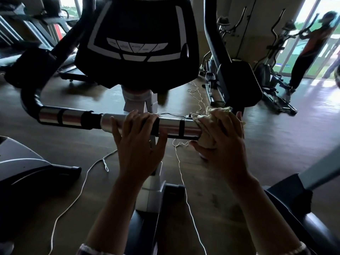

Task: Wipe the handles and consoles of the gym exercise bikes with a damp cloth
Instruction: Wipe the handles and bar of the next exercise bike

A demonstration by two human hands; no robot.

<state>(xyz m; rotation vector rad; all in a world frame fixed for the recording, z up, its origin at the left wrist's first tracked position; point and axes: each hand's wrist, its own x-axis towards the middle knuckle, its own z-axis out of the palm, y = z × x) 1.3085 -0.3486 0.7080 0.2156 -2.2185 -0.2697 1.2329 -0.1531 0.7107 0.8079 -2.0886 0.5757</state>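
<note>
An exercise bike's horizontal handlebar (73, 119), silver with black bands, crosses the middle of the view. My left hand (138, 142) grips the bar near its centre, fingers curled over the top. To its right, my right hand (223, 142) presses a pale crumpled cloth (209, 124) around the bar's right end, next to a black padded armrest (239, 83). Above the bar sits the dark console (137, 45) with a row of pale buttons. Loose threads trail from the cloth.
White cords (79, 190) run over the wooden floor under the bike. Another machine's base (27, 162) lies at the lower left. Elliptical trainers (272, 74) stand at the right, where a person (309, 50) stands by the bright windows. Treadmills are at the far left.
</note>
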